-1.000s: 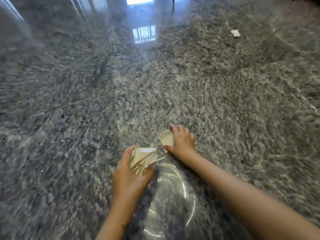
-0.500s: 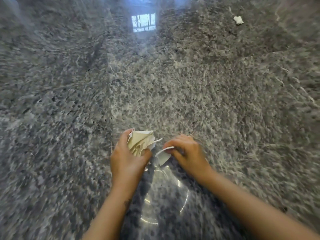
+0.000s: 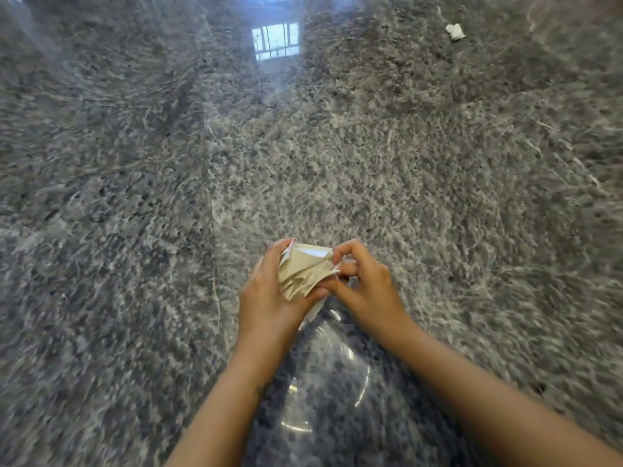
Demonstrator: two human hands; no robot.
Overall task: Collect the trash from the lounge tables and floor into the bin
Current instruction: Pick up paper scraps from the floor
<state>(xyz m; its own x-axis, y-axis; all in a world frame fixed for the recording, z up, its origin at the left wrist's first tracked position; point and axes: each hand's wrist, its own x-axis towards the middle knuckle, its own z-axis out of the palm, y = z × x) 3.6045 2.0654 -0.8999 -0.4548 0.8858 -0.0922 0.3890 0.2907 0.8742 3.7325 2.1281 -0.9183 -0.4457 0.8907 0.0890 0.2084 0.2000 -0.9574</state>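
Note:
A bunch of crumpled cream paper scraps [image 3: 305, 271] sits between both hands, low over the grey speckled floor [image 3: 135, 197]. My left hand [image 3: 269, 298] wraps it from the left and below. My right hand [image 3: 364, 284] presses against its right side, fingertips pinching the paper's edge. One strip of paper hangs out under the hands. A small white crumpled scrap [image 3: 455, 31] lies on the floor far off at the upper right. No bin is in view.
The polished stone floor fills the whole view and mirrors a bright window [image 3: 276, 40] at the top. A thin tile joint [image 3: 210, 183] runs away from me left of the hands. A curved glare ring [image 3: 323, 375] shows between my forearms.
My right hand lifted a paper piece off the floor and brought it left against the bunch in my left hand. Both hands are now joined on the paper, held higher.

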